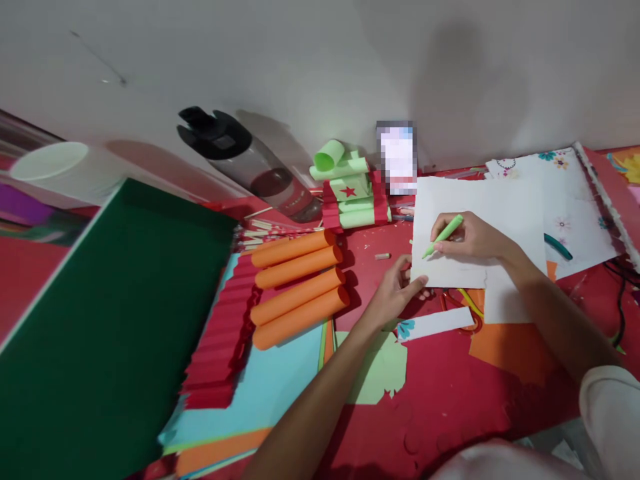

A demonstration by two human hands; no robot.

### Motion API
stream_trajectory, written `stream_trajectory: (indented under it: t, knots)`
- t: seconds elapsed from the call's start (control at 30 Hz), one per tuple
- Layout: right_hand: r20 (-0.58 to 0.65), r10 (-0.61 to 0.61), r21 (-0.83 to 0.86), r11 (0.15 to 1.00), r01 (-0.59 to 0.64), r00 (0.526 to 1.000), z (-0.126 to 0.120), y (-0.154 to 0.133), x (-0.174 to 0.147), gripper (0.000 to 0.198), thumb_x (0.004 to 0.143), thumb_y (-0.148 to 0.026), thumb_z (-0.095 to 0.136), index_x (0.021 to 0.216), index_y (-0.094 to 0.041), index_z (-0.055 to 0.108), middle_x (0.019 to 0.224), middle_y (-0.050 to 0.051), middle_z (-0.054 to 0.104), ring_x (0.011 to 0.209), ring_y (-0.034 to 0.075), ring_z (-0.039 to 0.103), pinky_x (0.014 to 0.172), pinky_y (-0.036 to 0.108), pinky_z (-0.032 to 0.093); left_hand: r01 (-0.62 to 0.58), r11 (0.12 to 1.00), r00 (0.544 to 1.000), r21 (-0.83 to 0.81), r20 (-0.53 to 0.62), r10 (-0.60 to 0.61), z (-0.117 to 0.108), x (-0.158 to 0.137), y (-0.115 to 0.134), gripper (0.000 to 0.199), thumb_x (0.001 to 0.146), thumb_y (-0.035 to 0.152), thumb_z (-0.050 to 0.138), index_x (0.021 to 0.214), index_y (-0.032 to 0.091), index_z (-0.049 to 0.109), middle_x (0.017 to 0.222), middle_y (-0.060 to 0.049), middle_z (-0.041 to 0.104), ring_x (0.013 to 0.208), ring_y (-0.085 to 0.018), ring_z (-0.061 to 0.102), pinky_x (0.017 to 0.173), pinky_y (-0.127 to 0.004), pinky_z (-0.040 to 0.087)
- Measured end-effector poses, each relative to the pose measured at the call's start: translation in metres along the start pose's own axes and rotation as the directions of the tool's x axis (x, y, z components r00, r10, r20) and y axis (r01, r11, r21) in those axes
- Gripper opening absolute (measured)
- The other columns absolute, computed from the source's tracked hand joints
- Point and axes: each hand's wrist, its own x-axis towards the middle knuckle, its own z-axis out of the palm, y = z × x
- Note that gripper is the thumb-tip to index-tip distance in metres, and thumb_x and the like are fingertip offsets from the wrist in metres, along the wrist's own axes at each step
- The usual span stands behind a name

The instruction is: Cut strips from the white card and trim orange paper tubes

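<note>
In my right hand (pixel 463 235) is a light green marker (pixel 450 229), its tip down at the left part of a white sheet of paper (pixel 505 207). My left hand (pixel 397 290) grips the sheet's lower left corner, thumb on top and fingers partly hidden at the edge. Below the sheet lie scissors (pixel 470 301) with red and yellow handles, mostly covered. A white paper strip (pixel 435 325) with a blue flower print rests just under my left hand. Left of the hands are several orange paper rolls (pixel 300 313).
A red pleated paper (pixel 220 333) lies on blue sheets (pixel 290 387). A dark green board (pixel 100 320) leans at left, near a water bottle (pixel 265 173). Green paper rolls (pixel 345 190) and a phone (pixel 399 157) stand by the wall. Orange paper (pixel 505 347) lies at right.
</note>
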Motion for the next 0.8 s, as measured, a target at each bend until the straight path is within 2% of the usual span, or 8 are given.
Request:
stream_trajectory:
  t: [0.2,0.47,0.6,0.8]
  knots:
    - [0.015,-0.050,-0.040,0.998,0.051,0.999,0.005,-0.006,0.001,0.015,0.094,-0.031,0.069,0.093,-0.018,0.075,0.090,0.004,0.072,0.078,0.015,0.060,0.071,0.030,0.046,-0.006,1.000,1.000,0.008,-0.001,0.007,-0.002,0.000,-0.002,0.054,0.086,0.056,0.082,0.114,0.021,0.053,0.081,-0.001,0.073,0.070,-0.019,0.073,0.069,-0.032,0.058]
    - [0.008,-0.012,-0.137,0.990,0.013,1.000,0.020,-0.008,0.000,0.015,0.093,-0.032,0.067,0.093,-0.020,0.076,0.081,0.001,0.071,0.067,0.013,0.054,0.063,0.029,0.041,-0.025,1.000,1.000,0.010,0.004,0.025,0.000,0.000,0.000,0.056,0.084,0.058,0.083,0.114,0.021,0.053,0.076,0.001,0.072,0.066,-0.018,0.072,0.066,-0.030,0.057]
    - [0.017,-0.029,-0.172,0.985,0.032,0.999,0.021,-0.006,0.001,0.017,0.093,-0.034,0.067,0.091,-0.020,0.076,0.078,0.000,0.070,0.063,0.011,0.050,0.061,0.029,0.039,-0.026,1.000,1.000,0.012,0.001,0.026,0.001,0.000,0.001,0.056,0.084,0.059,0.083,0.112,0.021,0.053,0.077,0.000,0.073,0.067,-0.019,0.072,0.064,-0.030,0.056]
    - [0.005,-0.031,-0.170,0.985,0.032,0.999,0.021,-0.004,0.001,0.018,0.093,-0.034,0.067,0.092,-0.019,0.077,0.081,0.001,0.072,0.064,0.011,0.053,0.061,0.028,0.039,-0.028,0.999,1.000,0.032,0.002,0.027,0.000,0.000,0.001,0.055,0.085,0.059,0.081,0.112,0.021,0.053,0.077,0.000,0.072,0.068,-0.020,0.073,0.067,-0.032,0.057]
